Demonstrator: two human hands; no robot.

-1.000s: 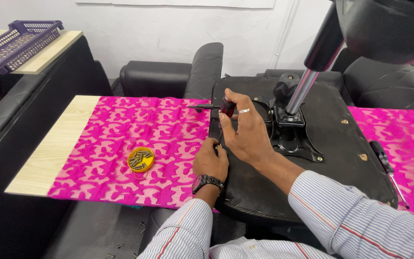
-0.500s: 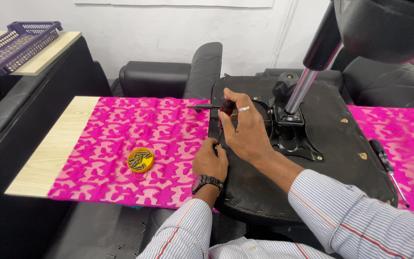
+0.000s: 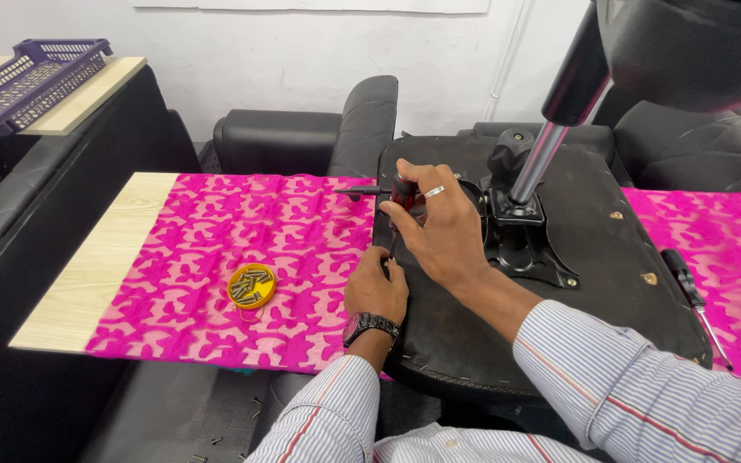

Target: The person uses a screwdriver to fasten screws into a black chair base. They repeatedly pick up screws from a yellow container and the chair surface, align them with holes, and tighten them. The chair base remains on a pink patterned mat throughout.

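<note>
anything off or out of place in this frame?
A few loose screws lie scattered on the dark surface below the table edge, away from the yellow dish that holds the rest. A second screwdriver lies unused on the pink cloth. Nothing looks damaged.

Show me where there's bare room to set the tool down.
Free: pink cloth between yellow screw dish and bare wooden board end. Crowded: upturned chair seat, where left hand and right hand grip the T-handle driver.

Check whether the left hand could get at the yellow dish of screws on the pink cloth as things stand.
Probably yes. The left hand rests at the chair seat's edge, steadying the screwdriver, and the yellow dish lies just to its left on the pink cloth, with nothing between them.
</note>
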